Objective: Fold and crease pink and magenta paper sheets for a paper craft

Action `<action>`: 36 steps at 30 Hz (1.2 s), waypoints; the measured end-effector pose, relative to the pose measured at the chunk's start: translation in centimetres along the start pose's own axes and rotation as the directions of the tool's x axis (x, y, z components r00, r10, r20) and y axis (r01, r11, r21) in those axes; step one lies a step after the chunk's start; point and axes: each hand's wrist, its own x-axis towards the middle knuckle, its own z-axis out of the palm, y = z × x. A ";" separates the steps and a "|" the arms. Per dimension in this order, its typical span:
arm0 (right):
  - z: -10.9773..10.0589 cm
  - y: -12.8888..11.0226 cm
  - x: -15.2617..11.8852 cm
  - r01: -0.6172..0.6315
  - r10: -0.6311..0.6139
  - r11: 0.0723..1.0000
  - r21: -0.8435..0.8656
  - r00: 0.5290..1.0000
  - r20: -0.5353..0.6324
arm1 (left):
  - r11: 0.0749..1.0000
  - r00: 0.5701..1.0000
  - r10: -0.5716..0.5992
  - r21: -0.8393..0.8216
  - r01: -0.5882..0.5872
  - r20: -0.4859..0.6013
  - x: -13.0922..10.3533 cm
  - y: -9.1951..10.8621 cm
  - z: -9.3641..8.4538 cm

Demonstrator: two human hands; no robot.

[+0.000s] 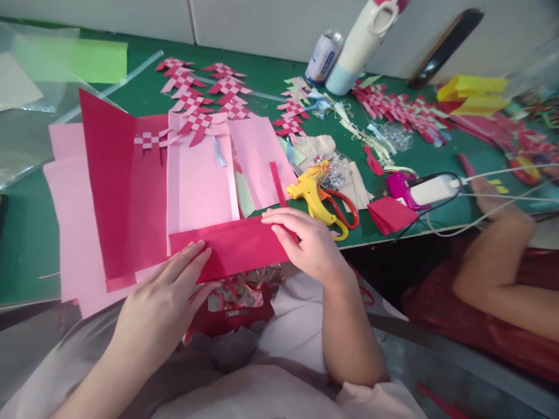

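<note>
A folded strip of red paper (238,247) lies across the table's front edge, over pink sheets. My left hand (161,297) is closed on its left end, fingers on top and thumb at the lower edge. At the other end, my right hand (308,241) grips the paper, with its fingers along the top fold. Just behind the strip is a pink sheet (201,186), and a larger creased red sheet (117,192) stands partly raised to the left. Yellow-handled scissors (312,189) and red-handled scissors (345,203) lie close to my right hand.
Woven pink-and-red paper fish (187,96) lie at the back. A can (323,58) and a white bottle (358,43) stand by the wall. A white power bank (434,189) with cables lies right, near another person's arm (498,256). Scraps fill a red container (244,299) below.
</note>
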 end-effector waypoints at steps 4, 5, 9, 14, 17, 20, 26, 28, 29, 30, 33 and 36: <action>0.0 -0.1 0.0 0.073 -0.073 0.997 0.009 0.997 0.025 | 0.993 0.997 -0.065 -0.100 0.068 0.039 0.6 -0.6 -0.7; 0.0 -0.1 0.0 0.095 -0.095 0.995 0.009 0.994 0.053 | 0.985 0.995 -0.078 -0.146 0.087 0.063 0.8 -1.0 -1.0; 0.2 0.0 -0.1 0.136 -0.130 0.990 -0.025 0.975 0.179 | 0.951 0.994 -0.082 -0.293 0.101 0.075 1.2 -2.8 -2.9; 0.4 0.0 -0.1 0.138 -0.110 0.986 -0.095 0.960 0.256 | 0.895 0.931 -0.356 -0.259 0.364 0.081 1.1 -4.1 -4.3; 0.6 0.0 -0.2 0.145 -0.107 0.982 -0.122 0.956 0.275 | 0.895 0.931 -0.357 -0.259 0.364 0.075 1.1 -4.6 -4.4; 0.7 0.0 -0.2 0.152 -0.107 0.978 -0.139 0.951 0.289 | 0.930 0.977 -0.185 -0.303 0.208 0.103 1.4 -4.8 -4.1; 1.0 0.0 -0.2 0.166 -0.111 0.970 -0.177 0.952 0.285 | 0.950 0.965 0.182 -0.287 -0.123 0.188 2.1 -4.1 -3.3; 1.1 0.1 -0.2 0.175 -0.118 0.968 -0.181 0.950 0.287 | 0.949 0.948 0.229 -0.268 -0.167 0.220 1.9 -4.0 -3.0; 1.1 0.2 -0.3 0.180 -0.123 0.967 -0.179 0.949 0.289 | 0.949 0.939 0.243 -0.260 -0.178 0.243 1.8 -4.0 -2.8; 1.2 0.3 -0.3 0.183 -0.127 0.968 -0.174 0.948 0.292 | 0.948 0.931 0.257 -0.256 -0.190 0.260 1.7 -4.0 -2.7; 1.1 0.7 -0.4 0.186 -0.133 0.971 -0.150 0.942 0.308 | 0.947 0.917 0.280 -0.238 -0.215 0.284 1.4 -4.2 -2.5; 0.8 1.0 -0.7 0.183 -0.132 0.975 -0.129 0.935 0.328 | 0.948 0.924 0.277 -0.232 -0.217 0.265 1.4 -4.4 -2.4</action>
